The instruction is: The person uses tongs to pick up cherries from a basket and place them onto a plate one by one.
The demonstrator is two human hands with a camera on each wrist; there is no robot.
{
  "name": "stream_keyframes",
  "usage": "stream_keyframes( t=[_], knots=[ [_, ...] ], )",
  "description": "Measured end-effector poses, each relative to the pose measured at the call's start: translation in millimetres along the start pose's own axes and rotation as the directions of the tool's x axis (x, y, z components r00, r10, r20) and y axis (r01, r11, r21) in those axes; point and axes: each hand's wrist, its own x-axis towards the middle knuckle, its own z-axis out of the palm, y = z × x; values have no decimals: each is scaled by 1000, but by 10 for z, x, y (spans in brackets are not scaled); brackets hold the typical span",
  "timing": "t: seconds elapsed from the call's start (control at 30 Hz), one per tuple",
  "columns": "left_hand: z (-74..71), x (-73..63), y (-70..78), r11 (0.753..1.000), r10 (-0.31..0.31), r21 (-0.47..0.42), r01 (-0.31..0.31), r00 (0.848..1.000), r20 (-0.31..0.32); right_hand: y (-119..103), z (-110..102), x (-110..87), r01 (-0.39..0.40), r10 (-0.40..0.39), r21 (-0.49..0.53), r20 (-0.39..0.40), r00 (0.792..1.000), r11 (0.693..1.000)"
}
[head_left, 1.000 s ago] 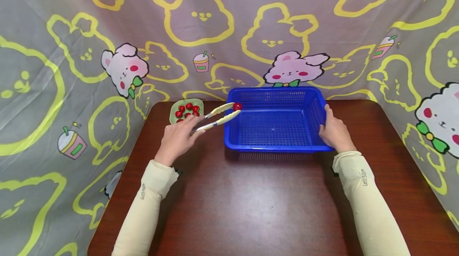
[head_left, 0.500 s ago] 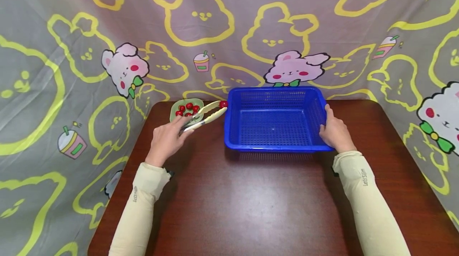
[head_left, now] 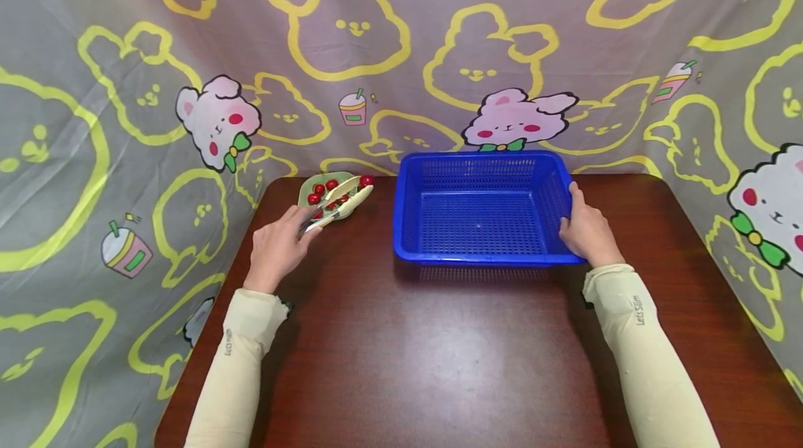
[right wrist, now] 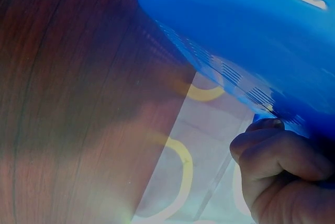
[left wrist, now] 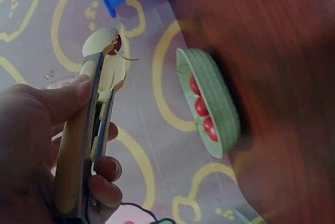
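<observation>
My left hand [head_left: 276, 249] grips a pair of tongs [left wrist: 76, 148] with cream scalloped heads. Between those heads sits a red cherry [head_left: 366, 181]; its thin stem pokes out in the left wrist view. The tongs hang over the right side of a small pale green bowl [left wrist: 222, 96], which holds several more cherries [head_left: 314, 199]. Right of the bowl is a blue perforated plastic basket [head_left: 477, 259]. My right hand [head_left: 587, 233] holds its right rim, with the thumb on the inner side; in the right wrist view the fingers [right wrist: 277, 153] curl at the basket's edge.
Everything stands on a dark brown wooden table [head_left: 439, 357]. A patterned cloth [head_left: 414, 30] with yellow bear outlines rises along the table's back and sides. The basket's far rim lies close to that cloth.
My left hand has carried the tongs and cherry leftward, from over the basket's left rim to over the green bowl. My right hand and the basket have stayed in place.
</observation>
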Motion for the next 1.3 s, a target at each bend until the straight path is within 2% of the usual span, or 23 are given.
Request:
stream_keyframes(
  t=[0.33,0.7,1.07,1.3],
  knots=[
    [55,-72,-196,998,-61,39,59,996,62,-11,-6,4,-5,5,-4,6,1000,1000],
    [44,-152,-358,993,-91,87,84,993,73,-10,-4,9,3,-3,-2,-1,1000,1000],
    [-8,-145,-451,991,-63,121,48,991,121,21,12,13,-5,5,-4,-6,1000,1000],
    [-54,-145,-461,989,-86,131,64,982,167,20,13,16,-3,3,-3,-7,1000,1000]
  ],
)
